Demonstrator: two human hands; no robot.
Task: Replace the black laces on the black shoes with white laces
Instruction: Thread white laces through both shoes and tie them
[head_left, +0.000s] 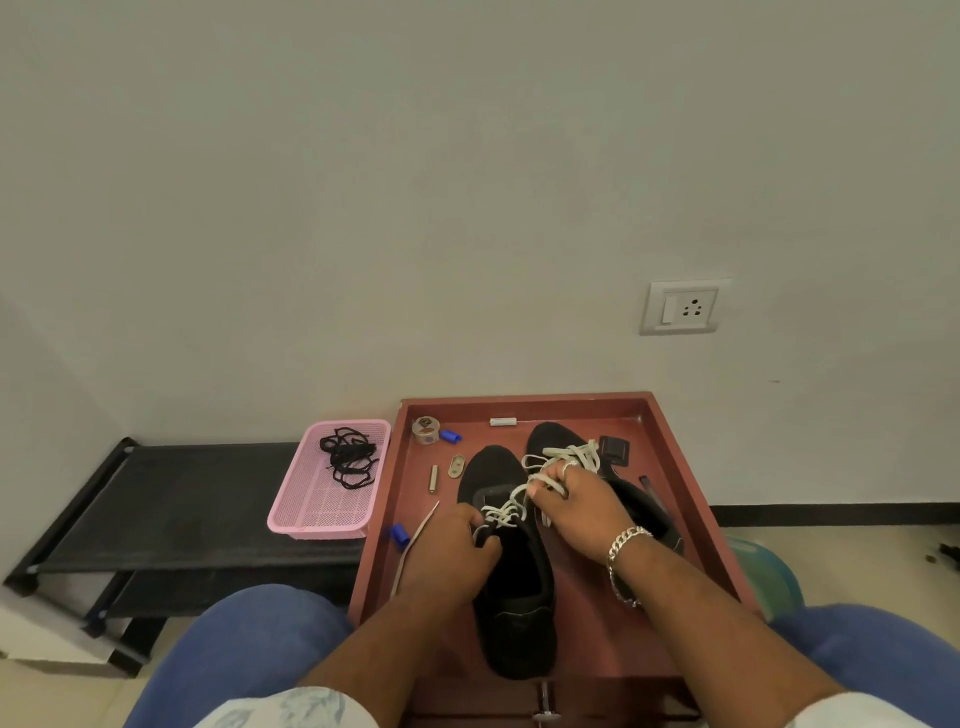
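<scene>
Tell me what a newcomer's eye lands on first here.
First, the two hands, left hand and right hand, working a white lace into the black shoe lying in the red tray. Next, the pink basket left of the tray, holding black laces.

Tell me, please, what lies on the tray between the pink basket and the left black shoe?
In the head view, between the pink basket and the left black shoe lie a small metal cylinder, an oval metal plate, a blue cap and a loose white lace end.

Pale wall (467, 182) with a socket (681, 307) (white), black bench (171, 509) below.
</scene>
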